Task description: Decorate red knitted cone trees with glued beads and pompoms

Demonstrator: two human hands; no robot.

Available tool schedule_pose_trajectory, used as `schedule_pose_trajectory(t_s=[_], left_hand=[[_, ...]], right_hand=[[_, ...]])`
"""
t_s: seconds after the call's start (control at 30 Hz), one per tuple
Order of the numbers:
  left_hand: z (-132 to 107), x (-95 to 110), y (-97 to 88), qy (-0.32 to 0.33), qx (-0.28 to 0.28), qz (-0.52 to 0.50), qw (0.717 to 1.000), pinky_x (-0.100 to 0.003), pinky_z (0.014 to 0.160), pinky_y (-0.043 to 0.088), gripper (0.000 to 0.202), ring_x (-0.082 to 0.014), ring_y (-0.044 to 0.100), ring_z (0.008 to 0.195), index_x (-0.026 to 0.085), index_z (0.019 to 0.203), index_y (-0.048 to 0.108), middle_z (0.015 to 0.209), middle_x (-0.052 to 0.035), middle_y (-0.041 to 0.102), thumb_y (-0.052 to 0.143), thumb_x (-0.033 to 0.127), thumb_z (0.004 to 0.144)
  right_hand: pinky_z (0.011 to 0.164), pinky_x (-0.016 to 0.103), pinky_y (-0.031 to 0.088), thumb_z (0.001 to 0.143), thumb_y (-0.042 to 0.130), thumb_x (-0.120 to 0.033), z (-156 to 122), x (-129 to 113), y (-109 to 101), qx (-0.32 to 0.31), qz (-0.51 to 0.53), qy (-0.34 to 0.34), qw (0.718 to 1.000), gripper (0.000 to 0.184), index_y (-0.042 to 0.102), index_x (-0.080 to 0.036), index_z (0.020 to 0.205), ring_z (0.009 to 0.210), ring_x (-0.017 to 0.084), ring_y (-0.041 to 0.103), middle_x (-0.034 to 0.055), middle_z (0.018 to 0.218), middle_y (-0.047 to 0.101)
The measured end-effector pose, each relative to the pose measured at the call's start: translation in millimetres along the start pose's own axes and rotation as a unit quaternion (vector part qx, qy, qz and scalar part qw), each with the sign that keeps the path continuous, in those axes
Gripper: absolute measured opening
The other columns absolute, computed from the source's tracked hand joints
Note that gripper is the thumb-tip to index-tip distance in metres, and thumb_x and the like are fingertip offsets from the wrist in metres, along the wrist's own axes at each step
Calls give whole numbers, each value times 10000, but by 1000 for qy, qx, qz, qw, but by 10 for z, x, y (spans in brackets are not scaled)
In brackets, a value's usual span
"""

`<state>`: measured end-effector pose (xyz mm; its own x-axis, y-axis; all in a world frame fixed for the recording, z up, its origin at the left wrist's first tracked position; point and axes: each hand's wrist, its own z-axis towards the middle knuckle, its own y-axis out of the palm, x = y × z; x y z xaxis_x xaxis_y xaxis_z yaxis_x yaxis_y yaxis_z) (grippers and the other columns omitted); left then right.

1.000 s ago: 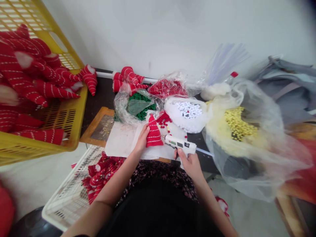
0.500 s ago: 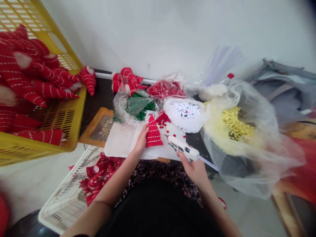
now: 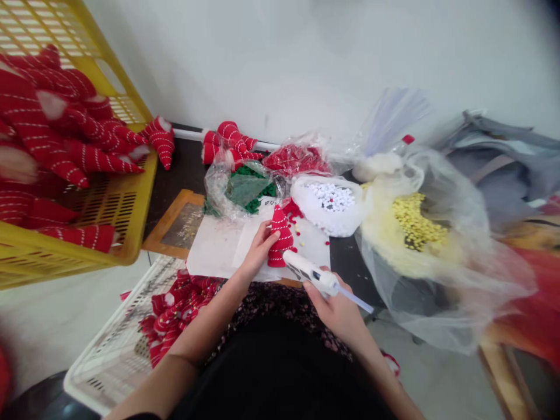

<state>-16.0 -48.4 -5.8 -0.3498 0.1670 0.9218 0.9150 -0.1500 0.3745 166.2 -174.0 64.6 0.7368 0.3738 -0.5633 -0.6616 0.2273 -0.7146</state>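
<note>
1. L hand [image 3: 260, 248] pinches a red-and-white striped fabric cone [image 3: 280, 242] btwn thumb & curled fingers. It's held upright, prob. to keep it steady & turn its lower side toward the gun.
2. The cone stands over the right part of a white paper sheet [image 3: 214, 256], near the sheet's lower edge. The sheet seems to be there to protect the dark surface under it.
3. R hand [image 3: 336, 312] is closed round the body of a hot glue gun [image 3: 308, 274], just right of the cone & partly over the sheet's lower right corner. Gun's front end is right at the cone's lower side; can't tell if touching. A glue stick [image 3: 356, 300] runs out the back, past R hand.
4. Red pom-poms [image 3: 292, 209] lie loose along the sheet's top edge, right by the cone, likely for quick reach.
5. Open bags sit beyond the sheet: green pom-poms [image 3: 251, 189], white pom-poms [image 3: 330, 197]; yellow pom-poms [image 3: 415, 227] to its right.
6. Yellow crate [image 3: 131, 204] w/ striped cones [image 3: 44, 140] is left of sheet; white crate [image 3: 109, 344] w/ red pieces [image 3: 175, 315] is below it.
</note>
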Motion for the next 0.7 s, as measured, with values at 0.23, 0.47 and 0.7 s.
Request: schedule_pose_trajectory(t_s=[0.23, 0.47, 0.7], left_hand=[[4, -13, 23, 9, -6, -5, 1000, -358, 915, 551, 511, -229, 701, 987, 232, 1218, 595, 1077, -40, 735, 813, 486, 832], [19, -19, 42, 6, 7, 12, 1000, -344, 894, 544, 510, -219, 688, 966, 226, 1190, 588, 1052, -38, 732, 813, 500, 824], [28, -36, 25, -14, 20, 0, 1000, -369, 904, 559, 479, -247, 711, 996, 241, 1179, 598, 1082, -37, 737, 788, 511, 832]], right_hand=[[624, 282, 523, 1129, 431, -394, 18, -55, -58, 4, -32, -19, 999, 377, 651, -222, 876, 612, 187, 702, 33, 756, 710], [628, 293, 493, 1128, 420, -419, -31, -40, -110, -21, -67, -5, 997, 366, 635, -213, 916, 607, 189, 681, 28, 738, 705], [674, 311, 526, 1080, 524, -359, -87, -29, -172, 38, -36, 23, 998, 231, 670, -202, 993, 688, 212, 711, 55, 809, 747]])
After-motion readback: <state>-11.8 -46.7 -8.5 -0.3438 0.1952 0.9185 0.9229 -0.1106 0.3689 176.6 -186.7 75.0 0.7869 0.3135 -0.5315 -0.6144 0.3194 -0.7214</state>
